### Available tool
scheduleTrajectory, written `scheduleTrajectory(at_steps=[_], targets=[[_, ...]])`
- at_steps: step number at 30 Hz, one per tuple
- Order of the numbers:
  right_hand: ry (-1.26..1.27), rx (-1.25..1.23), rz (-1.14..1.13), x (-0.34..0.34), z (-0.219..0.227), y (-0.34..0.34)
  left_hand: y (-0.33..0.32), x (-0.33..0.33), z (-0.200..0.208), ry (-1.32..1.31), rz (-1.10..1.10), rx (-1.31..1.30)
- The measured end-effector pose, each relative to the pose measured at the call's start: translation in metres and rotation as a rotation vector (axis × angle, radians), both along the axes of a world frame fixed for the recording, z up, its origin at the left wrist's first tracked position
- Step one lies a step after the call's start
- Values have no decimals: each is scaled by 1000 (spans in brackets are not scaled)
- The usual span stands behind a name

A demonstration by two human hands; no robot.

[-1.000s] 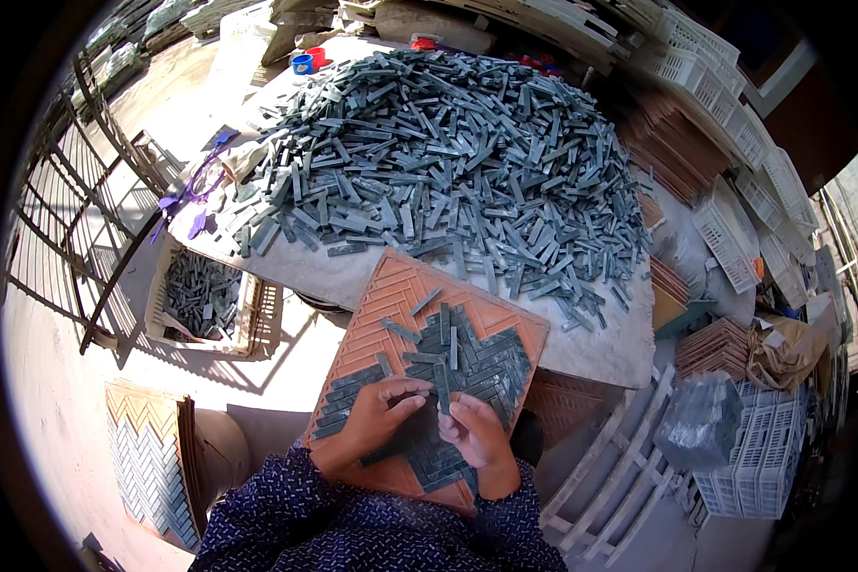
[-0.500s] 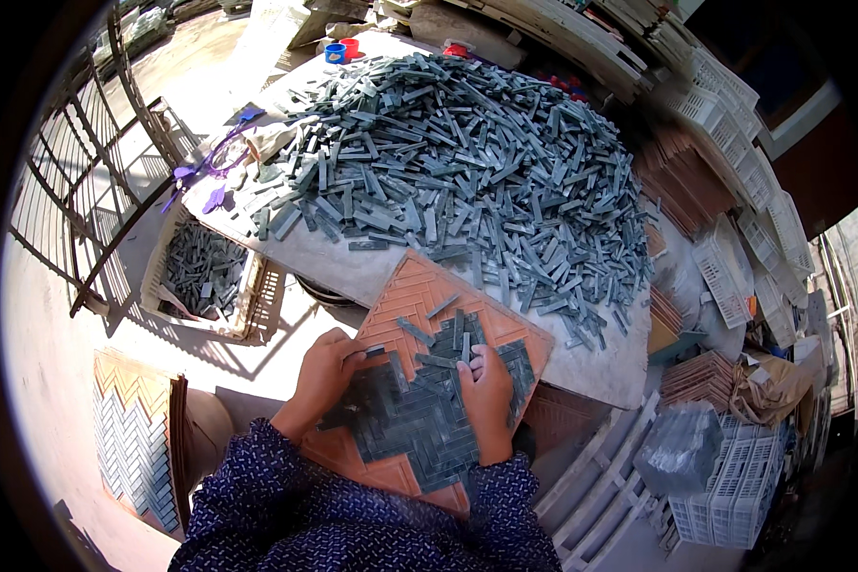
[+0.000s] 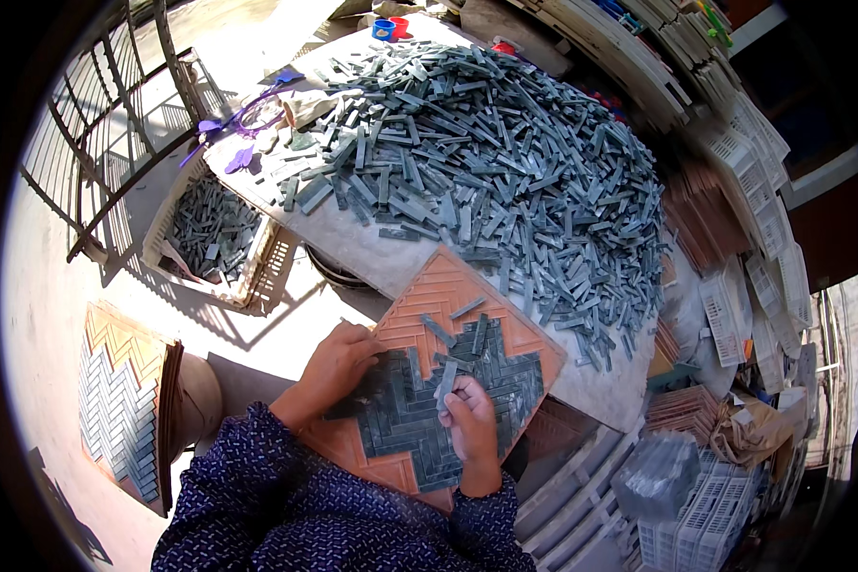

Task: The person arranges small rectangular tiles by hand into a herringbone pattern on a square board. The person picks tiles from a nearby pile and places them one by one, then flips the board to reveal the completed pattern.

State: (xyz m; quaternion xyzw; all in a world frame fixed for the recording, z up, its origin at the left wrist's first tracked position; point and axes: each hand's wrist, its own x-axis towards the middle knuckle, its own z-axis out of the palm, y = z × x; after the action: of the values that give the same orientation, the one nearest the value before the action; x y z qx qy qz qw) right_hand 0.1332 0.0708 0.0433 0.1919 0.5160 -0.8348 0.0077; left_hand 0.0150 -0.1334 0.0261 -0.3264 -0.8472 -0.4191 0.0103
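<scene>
An orange tray with herringbone grooves lies tilted on its corner before me, partly over the near edge of the table. Dark grey-green tile strips fill much of its middle, while orange grooves show at the top and lower left. My right hand pinches a single tile strip above the laid ones. Over the tray's left edge, my left hand has its fingers bent together; what they grip is hidden. A few loose strips rest on the upper part of the tray.
A large heap of loose strips covers the table. At left stand a crate of strips and a stack of trays, the top one filled with tiles. White crates and orange trays are at right.
My right hand has moved down and left over the tray, and the strip in it now leans. My left hand's fingertips have moved slightly along the tray's edge. The whole view has shifted.
</scene>
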Motion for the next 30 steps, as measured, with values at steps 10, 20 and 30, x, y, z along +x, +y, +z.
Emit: scheduleTrajectory(at_steps=[10,20,30], targets=[[-13,125,18,0,12,-7,-3,10,-4,3,30,2],[150,1165,5,-42,2,-26,9,17,-6,-76,196,70],[125,1334,151,-60,13,-14,4,14,-5,-50,127,39]])
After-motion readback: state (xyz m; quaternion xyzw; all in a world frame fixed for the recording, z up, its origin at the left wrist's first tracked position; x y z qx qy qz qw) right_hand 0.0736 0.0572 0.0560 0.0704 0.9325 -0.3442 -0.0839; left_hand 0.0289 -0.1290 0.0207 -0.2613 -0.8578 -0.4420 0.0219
